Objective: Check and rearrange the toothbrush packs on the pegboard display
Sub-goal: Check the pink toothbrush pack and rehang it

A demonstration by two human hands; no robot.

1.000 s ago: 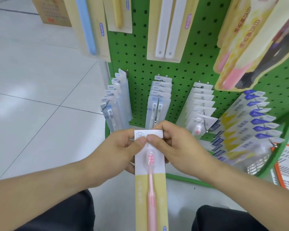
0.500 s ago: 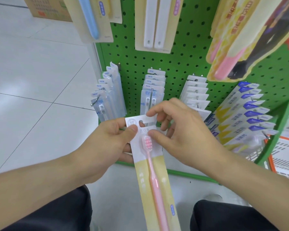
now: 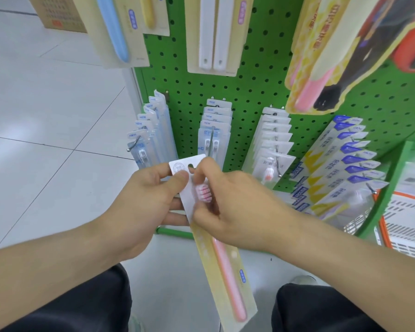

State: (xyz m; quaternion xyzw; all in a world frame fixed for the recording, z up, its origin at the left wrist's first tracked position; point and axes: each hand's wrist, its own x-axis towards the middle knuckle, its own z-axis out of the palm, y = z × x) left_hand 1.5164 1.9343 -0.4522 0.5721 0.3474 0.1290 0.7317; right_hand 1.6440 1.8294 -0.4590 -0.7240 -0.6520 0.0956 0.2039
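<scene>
L thumb (image 3: 180,176) pinches the white header of the pink toothbrush pack (image 3: 222,271) w/ left hand (image 3: 139,200) fingers behind; right hand (image 3: 228,207) fingers curl round the header's other edge by the bristles. Vs 0.5 s ago: pack tilted further, hang-hole now up near the middle peg hook (image 3: 210,142) on the green pegboard (image 3: 249,92), right hand closed in over the card.
</scene>
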